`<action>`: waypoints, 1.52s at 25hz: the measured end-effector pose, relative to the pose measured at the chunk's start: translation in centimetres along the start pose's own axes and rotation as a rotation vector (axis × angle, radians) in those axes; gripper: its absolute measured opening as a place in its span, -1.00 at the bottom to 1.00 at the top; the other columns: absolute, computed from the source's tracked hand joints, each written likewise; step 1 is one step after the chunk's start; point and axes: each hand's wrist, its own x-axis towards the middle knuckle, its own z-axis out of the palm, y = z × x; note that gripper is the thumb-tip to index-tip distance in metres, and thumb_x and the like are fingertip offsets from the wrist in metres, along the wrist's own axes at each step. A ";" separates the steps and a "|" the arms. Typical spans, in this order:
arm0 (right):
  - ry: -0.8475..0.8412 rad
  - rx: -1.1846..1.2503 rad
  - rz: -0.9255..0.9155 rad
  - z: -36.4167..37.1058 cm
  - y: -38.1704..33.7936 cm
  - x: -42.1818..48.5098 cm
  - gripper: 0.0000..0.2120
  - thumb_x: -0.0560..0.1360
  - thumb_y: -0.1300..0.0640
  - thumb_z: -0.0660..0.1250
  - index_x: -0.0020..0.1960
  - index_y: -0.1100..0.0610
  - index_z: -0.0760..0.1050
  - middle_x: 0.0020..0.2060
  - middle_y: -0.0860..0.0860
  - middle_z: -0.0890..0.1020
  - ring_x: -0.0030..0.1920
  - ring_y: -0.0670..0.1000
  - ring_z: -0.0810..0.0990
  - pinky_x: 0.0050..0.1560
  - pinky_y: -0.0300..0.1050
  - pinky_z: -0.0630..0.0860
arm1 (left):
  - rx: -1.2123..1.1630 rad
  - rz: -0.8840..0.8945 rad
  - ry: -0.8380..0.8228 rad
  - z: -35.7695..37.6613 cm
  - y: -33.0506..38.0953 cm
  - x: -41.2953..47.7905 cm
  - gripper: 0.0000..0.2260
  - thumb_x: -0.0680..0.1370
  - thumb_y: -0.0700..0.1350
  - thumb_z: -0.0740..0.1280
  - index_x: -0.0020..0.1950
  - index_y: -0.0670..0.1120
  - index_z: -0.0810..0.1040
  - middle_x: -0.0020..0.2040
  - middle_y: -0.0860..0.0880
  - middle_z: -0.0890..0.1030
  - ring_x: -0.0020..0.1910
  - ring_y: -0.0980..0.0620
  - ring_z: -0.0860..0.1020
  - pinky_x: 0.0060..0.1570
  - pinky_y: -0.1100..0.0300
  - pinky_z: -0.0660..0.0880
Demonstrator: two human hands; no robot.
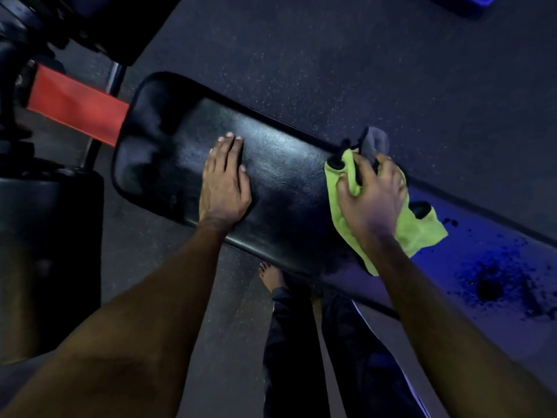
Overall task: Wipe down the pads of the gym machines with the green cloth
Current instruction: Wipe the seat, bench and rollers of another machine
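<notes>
– Two entries nearest the wearer?
– Item 1, bare foot (271, 276) on the speckled floor (331, 55), just below the pad's near edge. Item 2, left hand (224, 182): flat on the black pad (286, 164), fingers straight and together, holding nothing, seemingly bracing.
– And the cloth?
– Item 3, green cloth (422, 227): on the right part of the pad, under the right hand (370, 194), whose fingers curl into it and bunch its middle. One loose corner lies out to the near right. Judged light, soft and limp. It would fold rather than spread unless pressed flat, so it is best taken bunched at the centre under the palm, as here. Item 4, grey shape (376, 140) just beyond the fingers; what it is, cannot tell.
– The pad itself?
– Item 5: long, dark, with a sheen. Probably smooth covering over firm padding, slick if damp, fixed to its frame. Its right end is lit blue, with dark specks (488, 282).
– Farther?
– Item 6, red frame bar (78, 104), far left. Item 7, blue object (470, 1), far right, cut off by the edge
</notes>
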 end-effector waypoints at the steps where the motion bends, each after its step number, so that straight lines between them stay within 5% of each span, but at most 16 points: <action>1: 0.015 -0.018 0.025 0.4 -0.5 0.1 -0.50 0.53 -0.16 0.27 0.44 -0.05 0.44 0.47 0.13 0.40 0.49 0.22 0.30 0.43 0.33 0.19 | 0.013 -0.004 -0.003 0.1 0.0 0.1 -0.53 0.64 -0.18 0.16 0.56 -0.21 0.28 0.56 -0.18 0.28 0.57 -0.12 0.20 0.57 -0.03 0.10; 7: -0.050 -0.025 -0.179 3.7 -8.9 -0.8 -0.46 0.53 -0.14 0.27 0.48 -0.05 0.40 0.51 0.12 0.35 0.57 0.21 0.20 0.46 0.34 0.13 | 0.075 0.013 -0.002 0.5 -0.6 0.1 -0.53 0.64 -0.16 0.16 0.56 -0.19 0.28 0.56 -0.19 0.28 0.55 -0.15 0.23 0.55 -0.04 0.14; 10: -0.059 -0.020 -0.291 3.0 -6.8 -0.6 -0.49 0.56 -0.16 0.25 0.49 -0.11 0.40 0.52 0.07 0.36 0.57 0.17 0.21 0.47 0.28 0.19 | 0.071 0.012 -0.010 0.5 -0.5 0.1 -0.53 0.64 -0.15 0.15 0.57 -0.19 0.27 0.57 -0.18 0.27 0.56 -0.14 0.22 0.54 -0.04 0.14; 16: 0.208 0.040 0.188 0.5 4.1 -3.5 -0.51 0.53 -0.14 0.24 0.43 -0.05 0.48 0.46 0.13 0.42 0.50 0.23 0.32 0.39 0.31 0.34 | 0.067 0.010 -0.052 0.4 -0.7 0.2 -0.51 0.64 -0.14 0.15 0.58 -0.18 0.23 0.58 -0.14 0.25 0.57 -0.13 0.17 0.54 -0.04 0.12; 20: 0.291 0.030 0.362 3.2 -0.2 -5.5 -0.49 0.50 -0.12 0.22 0.41 -0.01 0.49 0.45 0.16 0.43 0.49 0.26 0.33 0.31 0.37 0.35 | 0.056 0.030 -0.015 0.4 -0.8 0.1 -0.52 0.63 -0.14 0.14 0.57 -0.18 0.27 0.56 -0.14 0.29 0.56 -0.14 0.21 0.53 -0.06 0.16; 25: 0.166 -0.024 0.125 6.4 -6.1 -10.0 -0.51 0.53 -0.14 0.24 0.44 -0.06 0.45 0.48 0.10 0.40 0.53 0.21 0.27 0.35 0.35 0.28 | 0.019 0.032 0.006 0.6 -0.4 -0.2 -0.57 0.66 -0.12 0.14 0.53 -0.19 0.32 0.54 -0.16 0.32 0.54 -0.15 0.24 0.53 -0.05 0.15; 30: 0.104 -0.059 -0.137 7.7 -3.9 -14.8 -0.53 0.57 -0.13 0.30 0.46 -0.12 0.44 0.51 0.04 0.40 0.55 0.17 0.28 0.44 0.30 0.26 | 0.056 0.041 0.027 1.0 -0.5 -0.2 -0.57 0.67 -0.05 0.13 0.52 -0.17 0.33 0.52 -0.16 0.34 0.52 -0.13 0.26 0.51 -0.06 0.18; 38: 0.477 0.221 0.559 7.0 3.8 -17.8 -0.55 0.55 -0.13 0.25 0.40 -0.05 0.51 0.49 0.07 0.40 0.52 0.21 0.29 0.35 0.35 0.29 | 0.091 0.065 0.085 1.5 -0.9 -0.3 -0.54 0.67 0.00 0.10 0.52 -0.18 0.30 0.52 -0.17 0.33 0.53 -0.13 0.25 0.52 -0.01 0.15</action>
